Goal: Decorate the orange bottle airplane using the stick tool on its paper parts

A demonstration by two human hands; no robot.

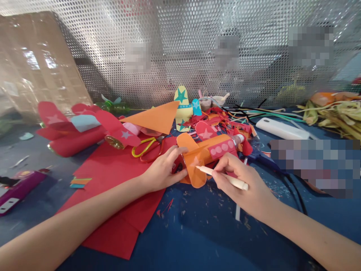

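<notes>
An orange toy airplane (pixel 196 175), made from a paper-covered bottle, lies on the blue table. It has a red band with pink dots and a pale star on its wing. Around the near end of the plane, the fingers of my left hand (pixel 158 169) are curled, thumb below and fingers above. My right hand (pixel 245 184) grips a cream-coloured marker (pixel 237 182) whose tip touches the wing at the star. Behind my left hand lie scissors (pixel 149 148) with yellow and red handles. Sheets of red paper (pixel 113 199) spread under my left forearm.
To the left stands a red toy airplane (pixel 76 141), beside a purple tool (pixel 19 188). A yellow paper plane (pixel 183 109) and red paper scraps (pixel 222 118) lie behind. On the right are a white utility knife (pixel 282 128) and a blue glue gun (pixel 262 160). A perforated metal panel (pixel 180 52) bounds the back.
</notes>
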